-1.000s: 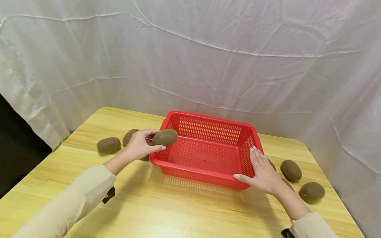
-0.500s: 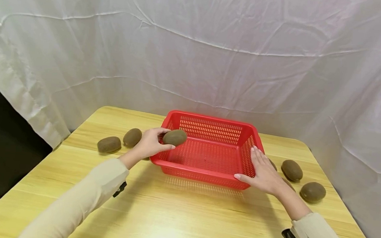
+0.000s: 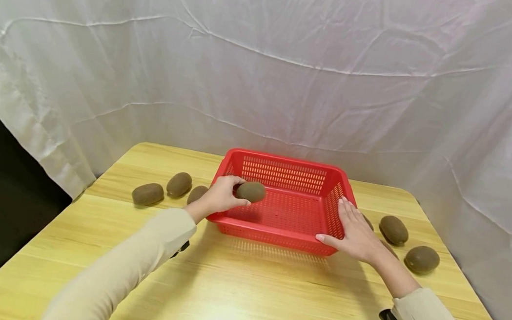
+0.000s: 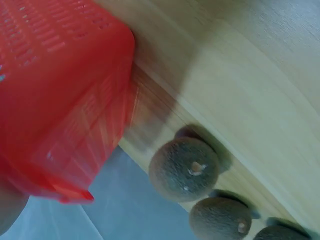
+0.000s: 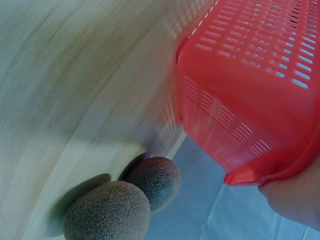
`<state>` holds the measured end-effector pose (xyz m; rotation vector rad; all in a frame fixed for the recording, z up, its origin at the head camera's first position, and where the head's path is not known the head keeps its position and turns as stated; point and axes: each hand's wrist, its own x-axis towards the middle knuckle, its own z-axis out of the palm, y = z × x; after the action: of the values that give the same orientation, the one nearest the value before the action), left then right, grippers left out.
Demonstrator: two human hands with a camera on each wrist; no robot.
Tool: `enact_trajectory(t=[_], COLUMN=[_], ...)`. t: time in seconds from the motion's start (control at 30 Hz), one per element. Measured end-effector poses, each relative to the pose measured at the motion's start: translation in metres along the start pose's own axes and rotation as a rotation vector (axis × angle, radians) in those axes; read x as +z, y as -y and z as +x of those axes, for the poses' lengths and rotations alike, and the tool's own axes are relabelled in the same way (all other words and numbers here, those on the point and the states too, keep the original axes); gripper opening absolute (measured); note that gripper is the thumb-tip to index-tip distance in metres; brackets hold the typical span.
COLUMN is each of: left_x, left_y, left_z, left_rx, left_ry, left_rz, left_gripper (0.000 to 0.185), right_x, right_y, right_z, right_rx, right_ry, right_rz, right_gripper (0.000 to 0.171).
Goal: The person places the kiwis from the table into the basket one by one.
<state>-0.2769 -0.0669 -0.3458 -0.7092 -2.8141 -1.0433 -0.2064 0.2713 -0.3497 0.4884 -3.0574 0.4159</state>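
Red perforated plastic basket [image 3: 325, 181] sits mid-table on the pale wooden table [image 3: 248, 287], toward the back edge. Left hand [image 3: 220, 197] reaches over the basket's left wall, holding a brown fuzzy kiwi [image 3: 251, 191] above the basket floor. Right hand [image 3: 355, 229] lies flat against the basket's right wall. Left of the basket: three brown kiwis [image 3: 148, 194] in a loose row on the table (nearest one just beside the wall). Right of the basket: more brown kiwis [image 3: 393, 229], one partly hidden behind the right hand. White draped cloth backdrop [image 3: 287, 74] behind the table.
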Motion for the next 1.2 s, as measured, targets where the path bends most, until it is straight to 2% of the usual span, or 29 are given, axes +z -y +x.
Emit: enact_trajectory(t=[0.2,0.53,0.77,1.0,1.1,1.2], left_x=[0.009,0.018,0.024,0.026,0.026,0.025], left_y=[-0.005,-0.004,-0.005,-0.008,-0.008,-0.009], left_z=[0.008,0.02,0.021,0.021,0.021,0.02], left_rx=[-0.013,0.015,-0.095,-0.14,-0.141,-0.123], left_ry=[0.067,0.176,0.283,0.297,0.294,0.288], left_rz=[0.008,0.116,0.157,0.135,0.112,0.084], left_gripper=[0.046,0.027,0.026,0.038,0.047,0.043], right_x=[0.0,0.0,0.0,0.001,0.001,0.001], right_y=[0.0,0.001,0.0,-0.001,-0.001,-0.001], right_z=[0.0,0.0,0.0,0.0,0.0,0.0], right_rx=[0.006,0.012,0.009,0.001,-0.003,-0.001], right_ry=[0.004,0.005,0.006,-0.005,-0.009,-0.008], right_rz=[0.002,-0.003,-0.005,-0.004,-0.004,-0.003], right_gripper=[0.106,0.107,0.106,0.105,0.105,0.105])
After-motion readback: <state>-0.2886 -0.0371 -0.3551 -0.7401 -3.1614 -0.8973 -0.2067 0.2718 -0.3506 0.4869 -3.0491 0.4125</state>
